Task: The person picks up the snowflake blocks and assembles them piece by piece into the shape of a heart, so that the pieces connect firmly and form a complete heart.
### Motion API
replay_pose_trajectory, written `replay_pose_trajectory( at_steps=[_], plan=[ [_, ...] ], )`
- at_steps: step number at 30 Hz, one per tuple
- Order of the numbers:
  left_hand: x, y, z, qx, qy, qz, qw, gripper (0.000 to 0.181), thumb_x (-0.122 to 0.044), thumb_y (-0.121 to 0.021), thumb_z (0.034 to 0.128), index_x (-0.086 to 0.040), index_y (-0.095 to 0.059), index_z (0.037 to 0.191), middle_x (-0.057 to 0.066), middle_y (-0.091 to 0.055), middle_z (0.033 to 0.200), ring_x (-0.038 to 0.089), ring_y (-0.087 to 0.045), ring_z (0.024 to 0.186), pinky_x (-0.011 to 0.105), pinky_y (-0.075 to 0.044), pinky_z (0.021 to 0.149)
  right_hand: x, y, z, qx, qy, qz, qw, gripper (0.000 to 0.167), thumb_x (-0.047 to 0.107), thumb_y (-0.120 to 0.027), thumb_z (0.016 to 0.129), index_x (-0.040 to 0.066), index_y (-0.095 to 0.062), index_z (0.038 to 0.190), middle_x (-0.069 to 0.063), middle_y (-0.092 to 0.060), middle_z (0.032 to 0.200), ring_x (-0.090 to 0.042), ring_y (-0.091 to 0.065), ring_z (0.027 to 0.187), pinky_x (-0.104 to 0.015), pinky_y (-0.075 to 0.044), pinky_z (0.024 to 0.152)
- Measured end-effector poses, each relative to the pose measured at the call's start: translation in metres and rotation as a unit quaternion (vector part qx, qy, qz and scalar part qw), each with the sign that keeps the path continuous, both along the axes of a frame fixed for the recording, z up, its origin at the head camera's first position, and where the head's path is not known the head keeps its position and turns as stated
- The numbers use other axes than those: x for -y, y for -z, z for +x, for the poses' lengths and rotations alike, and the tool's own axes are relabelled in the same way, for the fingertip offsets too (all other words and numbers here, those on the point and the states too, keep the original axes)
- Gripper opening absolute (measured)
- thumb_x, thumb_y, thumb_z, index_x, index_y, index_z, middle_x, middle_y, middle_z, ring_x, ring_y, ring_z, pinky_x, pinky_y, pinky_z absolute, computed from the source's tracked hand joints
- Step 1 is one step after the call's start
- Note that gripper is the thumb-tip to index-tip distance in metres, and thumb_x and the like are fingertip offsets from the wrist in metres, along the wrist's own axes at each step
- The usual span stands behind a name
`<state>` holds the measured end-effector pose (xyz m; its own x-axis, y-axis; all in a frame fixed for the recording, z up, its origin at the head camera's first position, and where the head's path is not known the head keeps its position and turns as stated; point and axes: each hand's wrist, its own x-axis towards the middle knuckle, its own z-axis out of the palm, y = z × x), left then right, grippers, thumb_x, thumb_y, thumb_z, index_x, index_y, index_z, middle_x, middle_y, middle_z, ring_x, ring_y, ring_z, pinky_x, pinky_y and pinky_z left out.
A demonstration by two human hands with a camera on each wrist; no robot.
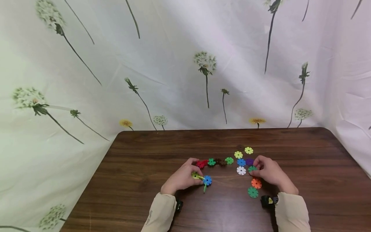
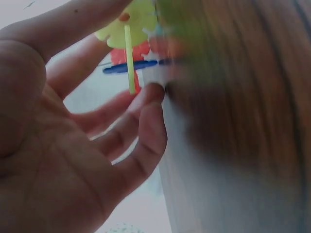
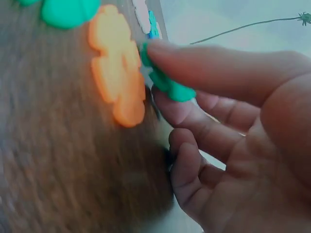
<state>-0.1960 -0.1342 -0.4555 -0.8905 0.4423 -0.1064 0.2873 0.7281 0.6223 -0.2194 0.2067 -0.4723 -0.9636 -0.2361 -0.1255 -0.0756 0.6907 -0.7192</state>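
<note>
Yellow-green plastic makes up the slotted disc point(image 1: 195, 175) pinched between the thumb and a finger of the left hand point(image 1: 183, 176), its other fingers loosely bent; a blue disc point(image 1: 207, 180) is joined to it by an edge-on lime piece point(image 1: 201, 177). The right hand point(image 1: 270, 172) pinches a green disc point(image 3: 167, 83), tilted, near an orange disc point(image 1: 256, 183) that lies on the wooden table point(image 1: 139, 206). Between the hands and farther back sit red discs point(image 1: 200, 164), brown discs point(image 1: 223, 162) and a white disc point(image 1: 241, 170). Behind hangs a dandelion-print cloth point(image 1: 174, 80).
</note>
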Motion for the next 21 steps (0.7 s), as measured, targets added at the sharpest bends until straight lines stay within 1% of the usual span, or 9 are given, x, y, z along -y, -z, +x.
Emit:
replay_pose_trajectory(
  at_steps=[4,6,8,9,11,14,18,20,21],
  plan=[
    [-0.007,0.001,0.001,-0.008,-0.014,0.0,0.9999,0.008,-0.021,-0.076,0.0823,-0.018,-0.069,0.08,0.018,-0.04,0.146,0.038,-0.041,0.134,0.05,-0.045,0.101,-0.001,0.001,-0.002,-0.026,0.004,-0.024,0.9994,0.024,0.018,-0.074,0.085,0.005,-0.06,0.099,-0.004,-0.06,0.083,-0.016,-0.052,0.072,-0.029,-0.043,0.063],
    [-0.01,0.002,0.002,-0.008,-0.022,-0.001,0.9997,0.009,-0.021,-0.076,0.0825,-0.019,-0.069,0.08,0.018,-0.04,0.146,0.038,-0.04,0.135,0.05,-0.045,0.101,0.002,0.0,-0.003,-0.033,0.009,-0.061,0.9975,0.021,0.016,-0.07,0.087,0.005,-0.061,0.102,-0.006,-0.061,0.086,-0.015,-0.054,0.074,-0.028,-0.046,0.064],
    [-0.012,0.003,0.002,-0.003,-0.029,-0.001,0.9996,0.009,-0.022,-0.076,0.0829,-0.019,-0.068,0.08,0.017,-0.039,0.147,0.039,-0.038,0.136,0.051,-0.045,0.101,0.009,0.0,-0.004,-0.03,0.012,-0.115,0.9928,0.019,0.012,-0.067,0.09,0.002,-0.06,0.105,-0.01,-0.063,0.089,-0.014,-0.058,0.074,-0.028,-0.05,0.065],
    [-0.014,0.003,0.002,0.0,-0.033,0.0,0.9995,0.009,-0.022,-0.076,0.0831,-0.019,-0.068,0.08,0.017,-0.038,0.147,0.039,-0.037,0.136,0.051,-0.045,0.102,0.014,0.001,-0.003,-0.024,0.012,-0.15,0.9884,0.019,0.01,-0.066,0.09,0.0,-0.059,0.105,-0.011,-0.063,0.09,-0.014,-0.06,0.074,-0.028,-0.052,0.066],
    [-0.016,0.003,0.003,0.002,-0.039,-0.001,0.9993,0.009,-0.022,-0.075,0.0833,-0.019,-0.068,0.081,0.016,-0.037,0.148,0.039,-0.036,0.136,0.051,-0.044,0.102,0.026,0.002,-0.001,0.003,0.008,-0.222,0.975,0.022,0.006,-0.064,0.09,-0.005,-0.055,0.106,-0.013,-0.065,0.09,-0.014,-0.064,0.073,-0.03,-0.056,0.066],
    [-0.018,0.002,0.004,0.0,-0.049,-0.001,0.9988,0.01,-0.022,-0.075,0.0834,-0.018,-0.067,0.08,0.016,-0.038,0.148,0.039,-0.037,0.135,0.051,-0.044,0.101,0.046,0.006,0.005,0.057,-0.023,-0.3,0.9521,0.029,0.004,-0.063,0.09,-0.011,-0.049,0.111,-0.012,-0.067,0.091,-0.016,-0.068,0.075,-0.032,-0.059,0.069],
    [-0.022,0.0,0.005,-0.01,-0.072,-0.003,0.9973,0.013,-0.022,-0.076,0.0828,-0.016,-0.065,0.078,0.017,-0.04,0.145,0.038,-0.04,0.133,0.049,-0.045,0.101,0.067,0.013,0.014,0.135,-0.068,-0.336,0.9295,0.037,0.005,-0.065,0.089,-0.012,-0.046,0.117,-0.008,-0.065,0.088,-0.017,-0.069,0.075,-0.033,-0.059,0.07],
    [-0.023,-0.001,0.005,-0.011,-0.085,-0.004,0.9963,0.014,-0.022,-0.076,0.0825,-0.016,-0.064,0.077,0.018,-0.04,0.144,0.037,-0.041,0.132,0.049,-0.046,0.101,0.075,0.015,0.018,0.169,-0.074,-0.34,0.9221,0.035,0.004,-0.065,0.088,-0.01,-0.048,0.115,-0.008,-0.065,0.085,-0.018,-0.07,0.075,-0.033,-0.06,0.07],
    [-0.024,-0.001,0.006,-0.011,-0.09,-0.005,0.9958,0.015,-0.022,-0.076,0.0824,-0.016,-0.064,0.076,0.018,-0.04,0.144,0.037,-0.041,0.132,0.049,-0.046,0.1,0.078,0.015,0.02,0.18,-0.076,-0.339,0.9204,0.033,0.004,-0.066,0.088,-0.009,-0.049,0.112,-0.008,-0.065,0.084,-0.019,-0.07,0.075,-0.033,-0.06,0.07]
  ],
)
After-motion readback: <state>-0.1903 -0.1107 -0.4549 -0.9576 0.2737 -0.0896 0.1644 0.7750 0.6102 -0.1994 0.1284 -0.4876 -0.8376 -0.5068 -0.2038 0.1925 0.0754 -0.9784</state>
